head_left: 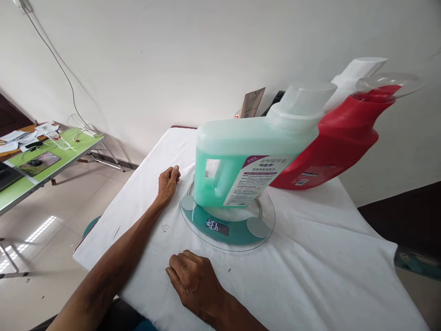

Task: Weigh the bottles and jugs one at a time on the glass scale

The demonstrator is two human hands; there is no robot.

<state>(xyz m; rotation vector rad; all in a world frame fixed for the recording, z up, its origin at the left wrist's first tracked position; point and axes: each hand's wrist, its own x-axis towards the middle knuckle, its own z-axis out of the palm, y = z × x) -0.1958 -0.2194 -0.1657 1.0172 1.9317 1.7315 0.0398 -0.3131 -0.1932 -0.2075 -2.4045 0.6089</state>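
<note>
My left hand (167,185) rests on the white tablecloth in a loose fist, just left of a round glass scale (220,234). My right hand (195,284) is also curled into a fist on the cloth, in front of the scale. Neither hand shows anything held. On the scale stands a large jug of green liquid (220,138) with a white cap, a side handle and a printed label. The scale's display (217,226) is lit, its digits upside down from here. Both hands are apart from the jug.
Behind the jug stand a big red bottle (337,138), a white-capped bottle (358,69) and a brown pouch (252,102) against the wall. To the left is a green table (74,142) with papers, a clear plastic bottle and a mouse. A cable (65,73) hangs down the wall.
</note>
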